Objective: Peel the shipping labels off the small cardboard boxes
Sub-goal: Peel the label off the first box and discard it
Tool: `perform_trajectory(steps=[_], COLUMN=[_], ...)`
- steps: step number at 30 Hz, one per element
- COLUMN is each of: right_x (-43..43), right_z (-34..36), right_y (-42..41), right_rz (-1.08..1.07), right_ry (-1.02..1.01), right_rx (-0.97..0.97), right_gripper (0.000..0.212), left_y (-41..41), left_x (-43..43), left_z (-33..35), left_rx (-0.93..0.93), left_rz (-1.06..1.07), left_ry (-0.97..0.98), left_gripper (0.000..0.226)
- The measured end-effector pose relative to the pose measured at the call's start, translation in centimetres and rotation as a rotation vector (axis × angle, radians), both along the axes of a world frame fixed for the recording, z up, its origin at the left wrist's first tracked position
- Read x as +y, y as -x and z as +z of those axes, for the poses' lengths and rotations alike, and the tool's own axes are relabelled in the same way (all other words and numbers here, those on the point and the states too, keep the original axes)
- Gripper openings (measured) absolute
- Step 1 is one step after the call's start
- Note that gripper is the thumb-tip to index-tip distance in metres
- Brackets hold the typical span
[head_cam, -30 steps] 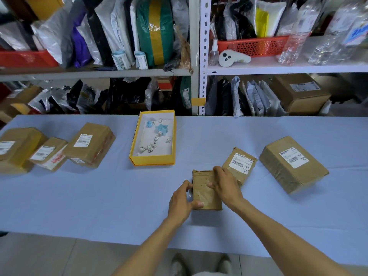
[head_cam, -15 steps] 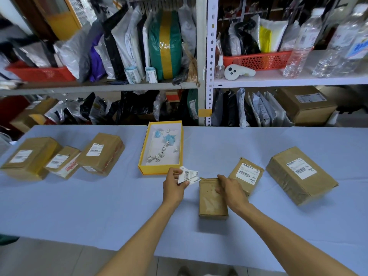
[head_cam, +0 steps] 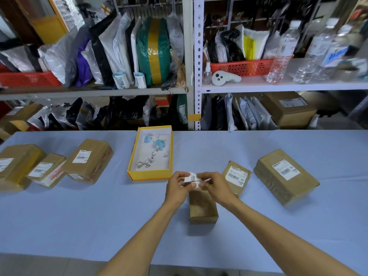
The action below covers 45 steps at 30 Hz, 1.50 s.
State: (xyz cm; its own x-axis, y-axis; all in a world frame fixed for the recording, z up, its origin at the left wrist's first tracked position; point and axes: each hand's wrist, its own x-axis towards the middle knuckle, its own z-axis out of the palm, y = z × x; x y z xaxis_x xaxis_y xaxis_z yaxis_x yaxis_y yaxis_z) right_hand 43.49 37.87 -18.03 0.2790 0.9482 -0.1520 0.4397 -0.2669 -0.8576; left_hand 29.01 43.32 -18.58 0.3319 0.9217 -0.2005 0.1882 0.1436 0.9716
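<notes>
A peeled white shipping label is curled between my two hands above the table. My left hand pinches its left side and my right hand pinches its right side. Just below them lies a small brown cardboard box with a bare top, its far end hidden by my hands. To the right sit a small labelled box and a bigger labelled box.
A yellow tray holding several crumpled labels stands just left of my hands. Three labelled boxes lie at the table's left end. Shelves packed with parcels, bottles and red baskets rise behind the blue table.
The label came off the small box in my left hand. My right hand then left the box and took hold of the label too. The view has tilted up a little.
</notes>
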Motion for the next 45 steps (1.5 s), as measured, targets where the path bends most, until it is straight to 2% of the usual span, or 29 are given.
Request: perform_trajectory(steps=[4, 6, 11, 17, 19, 23, 28, 31, 33, 40, 45], right_x=[0.1, 0.3, 0.1, -0.5, -0.5, -0.7, -0.8, -0.6, -0.6, -0.7, -0.8], right_z=[0.3, 0.7, 1.1, 1.3, 1.2, 1.8, 2.1, 2.7, 3.1, 3.6, 4.0], right_y=[0.3, 0.3, -0.9, -1.3, -1.6, -1.9, -2.1, -2.2, -2.0, -0.8, -0.7], right_rz=[-0.202, -0.279, -0.294, -0.234, -0.274, -0.358, -0.480, -0.490, -0.517, -0.479, -0.394], right_ry=[-0.014, -0.035, -0.080, -0.099, -0.103, -0.146, -0.173, -0.204, -0.222, -0.219, -0.182], right_rx=[0.243, 0.291, 0.200, 0.179, 0.145, 0.256, 0.285, 0.342, 0.372, 0.381, 0.478], right_gripper=[0.023, 0.020, 0.015, 0.014, 0.012, 0.006, 0.028, 0.011, 0.008, 0.005, 0.010], left_y=[-0.3, -0.8, -1.8, -2.4, -2.7, -3.6, -4.5, -4.7, -5.0, -5.7, -5.1], left_x=[-0.6, -1.1, -1.1, -0.6, -0.7, -1.2, -1.5, -1.6, -1.7, -1.7, -1.5], left_z=[0.1, -0.3, 0.4, 1.6, 1.6, 1.9, 2.6, 3.0, 3.1, 2.9, 2.8], left_rx=[0.028, 0.088, 0.022, 0.092, 0.049, -0.084, -0.342, -0.425, -0.400, -0.297, -0.112], left_rz=[-0.061, -0.068, -0.034, -0.118, -0.114, -0.100, -0.039, -0.021, 0.026, 0.201, 0.214], left_ry=[-0.034, -0.062, 0.009, -0.078, -0.040, 0.030, 0.265, 0.383, 0.408, 0.316, 0.037], left_gripper=[0.028, 0.025, 0.045, 0.015, 0.012, 0.013, 0.018, 0.021, 0.015, 0.015, 0.014])
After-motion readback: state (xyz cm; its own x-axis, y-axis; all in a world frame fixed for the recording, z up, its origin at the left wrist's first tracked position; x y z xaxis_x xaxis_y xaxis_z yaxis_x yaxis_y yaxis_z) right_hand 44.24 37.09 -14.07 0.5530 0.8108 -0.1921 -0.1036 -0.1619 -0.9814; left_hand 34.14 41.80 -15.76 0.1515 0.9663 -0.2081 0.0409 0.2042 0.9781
